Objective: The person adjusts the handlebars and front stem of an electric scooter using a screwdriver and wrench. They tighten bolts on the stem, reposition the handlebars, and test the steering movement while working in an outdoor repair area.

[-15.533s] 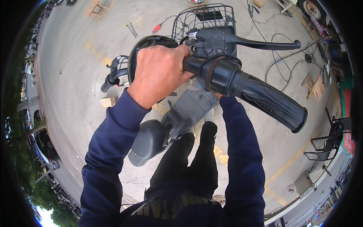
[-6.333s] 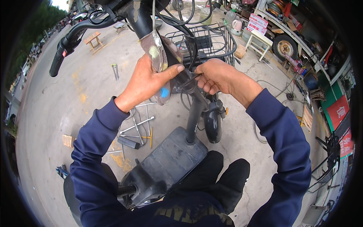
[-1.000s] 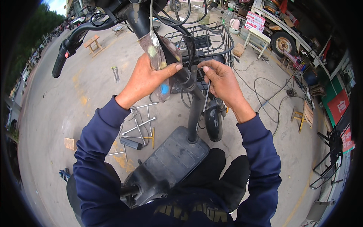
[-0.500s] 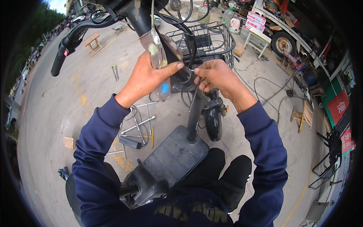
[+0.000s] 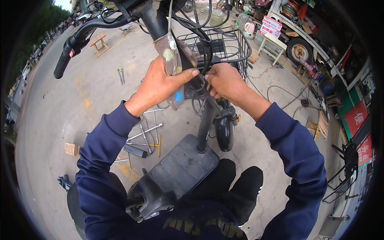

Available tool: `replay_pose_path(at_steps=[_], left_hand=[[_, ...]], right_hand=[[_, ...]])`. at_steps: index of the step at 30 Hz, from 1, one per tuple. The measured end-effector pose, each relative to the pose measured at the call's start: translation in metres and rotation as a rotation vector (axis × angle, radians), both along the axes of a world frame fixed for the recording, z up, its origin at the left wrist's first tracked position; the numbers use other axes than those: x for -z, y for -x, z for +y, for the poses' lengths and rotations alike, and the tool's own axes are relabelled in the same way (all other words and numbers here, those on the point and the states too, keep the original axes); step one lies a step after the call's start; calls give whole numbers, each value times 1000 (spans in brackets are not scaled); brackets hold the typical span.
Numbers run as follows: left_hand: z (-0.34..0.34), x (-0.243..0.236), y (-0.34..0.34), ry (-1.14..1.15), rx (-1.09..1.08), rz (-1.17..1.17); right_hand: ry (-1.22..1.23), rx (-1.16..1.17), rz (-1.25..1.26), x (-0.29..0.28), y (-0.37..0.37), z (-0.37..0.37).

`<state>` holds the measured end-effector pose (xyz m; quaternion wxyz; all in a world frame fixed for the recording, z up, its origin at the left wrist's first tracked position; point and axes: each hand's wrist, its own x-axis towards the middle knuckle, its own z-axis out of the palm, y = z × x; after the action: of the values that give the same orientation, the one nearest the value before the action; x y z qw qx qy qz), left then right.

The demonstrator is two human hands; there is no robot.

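One left hand, fingers wrapped about a stained rag, against the steering column of a black scooter. One right hand, fingers pinching a thin rod at that column. One wire basket, beyond. Metal tools, on the floor.

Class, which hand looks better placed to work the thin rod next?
Right hand, probably: it pinches the rod at the steering column, while the left hand holds a stained cloth.
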<state>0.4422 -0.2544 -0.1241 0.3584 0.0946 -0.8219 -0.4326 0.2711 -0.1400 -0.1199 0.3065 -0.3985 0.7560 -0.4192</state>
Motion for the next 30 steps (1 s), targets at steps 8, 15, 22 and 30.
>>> replay_pose_path(at_steps=[8,15,22,30], left_hand=[[5,-3,2,8,18,40],[7,-5,-3,-63,44,4],[3,-3,-3,-17,33,9],[3,-1,1,-90,64,-13]], right_hand=[[317,222,280,44,-50,27],[471,134,291,60,-55,44],[637,-68,377,112,-17,39],[426,-208,651,82,28,63]])
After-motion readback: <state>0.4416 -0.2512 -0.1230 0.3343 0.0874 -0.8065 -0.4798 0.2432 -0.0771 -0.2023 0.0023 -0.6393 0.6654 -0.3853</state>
